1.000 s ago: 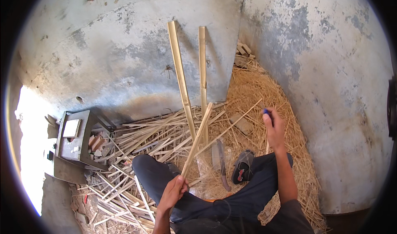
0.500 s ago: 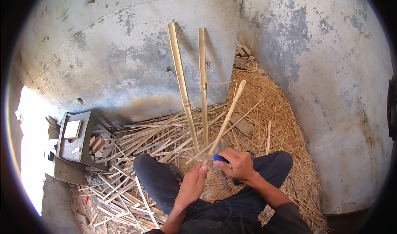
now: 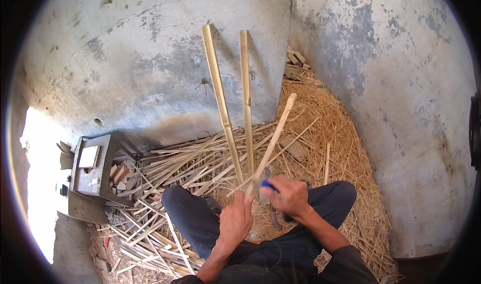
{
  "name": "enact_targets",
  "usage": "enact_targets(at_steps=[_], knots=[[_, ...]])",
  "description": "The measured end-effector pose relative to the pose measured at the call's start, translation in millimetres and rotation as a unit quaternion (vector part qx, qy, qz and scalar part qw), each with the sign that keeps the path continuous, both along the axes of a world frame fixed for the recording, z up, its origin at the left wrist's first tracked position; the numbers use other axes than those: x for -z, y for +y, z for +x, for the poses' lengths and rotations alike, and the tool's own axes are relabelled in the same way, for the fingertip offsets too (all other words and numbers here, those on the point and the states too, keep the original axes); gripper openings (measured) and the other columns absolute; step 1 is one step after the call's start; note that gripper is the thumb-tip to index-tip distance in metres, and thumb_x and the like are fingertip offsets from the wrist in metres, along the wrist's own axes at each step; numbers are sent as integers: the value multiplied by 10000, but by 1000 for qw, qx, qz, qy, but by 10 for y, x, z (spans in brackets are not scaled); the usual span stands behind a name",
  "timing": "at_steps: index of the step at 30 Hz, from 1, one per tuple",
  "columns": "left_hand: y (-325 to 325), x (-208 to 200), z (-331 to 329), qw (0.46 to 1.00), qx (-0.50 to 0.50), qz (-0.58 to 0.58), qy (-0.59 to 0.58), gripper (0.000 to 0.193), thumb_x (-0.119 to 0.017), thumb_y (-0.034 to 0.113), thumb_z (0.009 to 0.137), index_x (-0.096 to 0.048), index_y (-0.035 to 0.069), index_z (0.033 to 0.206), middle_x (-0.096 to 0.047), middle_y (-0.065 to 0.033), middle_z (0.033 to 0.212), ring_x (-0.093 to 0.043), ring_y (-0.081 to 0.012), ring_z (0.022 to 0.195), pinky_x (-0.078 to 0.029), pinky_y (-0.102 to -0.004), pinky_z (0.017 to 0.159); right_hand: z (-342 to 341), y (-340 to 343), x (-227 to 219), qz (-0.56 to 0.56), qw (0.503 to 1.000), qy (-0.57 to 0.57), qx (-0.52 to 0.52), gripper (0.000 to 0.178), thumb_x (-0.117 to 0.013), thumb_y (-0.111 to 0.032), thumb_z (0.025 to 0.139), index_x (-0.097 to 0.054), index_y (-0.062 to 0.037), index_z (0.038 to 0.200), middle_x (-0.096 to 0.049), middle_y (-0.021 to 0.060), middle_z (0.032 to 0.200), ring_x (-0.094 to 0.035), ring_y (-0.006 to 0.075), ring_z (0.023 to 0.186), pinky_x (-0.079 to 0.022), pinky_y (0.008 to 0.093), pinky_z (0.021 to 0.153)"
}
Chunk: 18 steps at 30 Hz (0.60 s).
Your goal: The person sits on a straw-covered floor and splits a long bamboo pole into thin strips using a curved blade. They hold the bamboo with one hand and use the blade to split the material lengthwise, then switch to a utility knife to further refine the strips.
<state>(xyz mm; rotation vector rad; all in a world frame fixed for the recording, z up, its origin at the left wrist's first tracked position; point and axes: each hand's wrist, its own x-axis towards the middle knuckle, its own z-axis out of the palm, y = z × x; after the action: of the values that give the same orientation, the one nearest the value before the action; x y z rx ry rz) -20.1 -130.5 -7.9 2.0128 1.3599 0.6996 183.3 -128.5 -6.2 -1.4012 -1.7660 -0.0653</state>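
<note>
A split bamboo strip (image 3: 277, 132) slants up and away in front of me, its near end in my closed left hand (image 3: 235, 218). My right hand (image 3: 290, 198) is wrapped round the blue handle of a knife (image 3: 268, 184), close beside the strip's lower part. The blade is blurred, and I cannot tell whether it touches the bamboo. Under the right wrist, a dark curved piece (image 3: 275, 219) shows between my legs; its kind is unclear.
Two bamboo lengths (image 3: 219, 88) lean against the grey wall (image 3: 150, 73). Loose bamboo strips (image 3: 190, 153) cover the floor at left, and a heap of shavings (image 3: 320, 108) lies at right. A dark wooden stand (image 3: 92, 168) is at far left, with broken bricks (image 3: 120, 175) beside it.
My right hand with the knife has shifted slightly right, away from my left hand. The far end of the held strip has tipped a little left and up.
</note>
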Motion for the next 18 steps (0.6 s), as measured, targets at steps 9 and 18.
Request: enact_targets(at_steps=[9,18], knots=[[-307,94,-307,986,76,-141,-47,299,-440,281,1125,-498,10,1014,-622,-244,688,-625,-492,683,-468,-567,647,1102,329,-220,-36,976,115,181,329,-665,-331,1014,-708,-5,1021,-673,149,749,-644,291,664,-490,371,627],[-75,81,-254,946,85,-241,-199,478,-350,391,1153,-562,-15,1015,-605,-159,788,-615,-282,785,-489,-395,780,315,-74,150,-27,998,42,-31,301,-748,-329,947,-716,-40,1025,-710,100,846,-703,271,669,-550,365,586]])
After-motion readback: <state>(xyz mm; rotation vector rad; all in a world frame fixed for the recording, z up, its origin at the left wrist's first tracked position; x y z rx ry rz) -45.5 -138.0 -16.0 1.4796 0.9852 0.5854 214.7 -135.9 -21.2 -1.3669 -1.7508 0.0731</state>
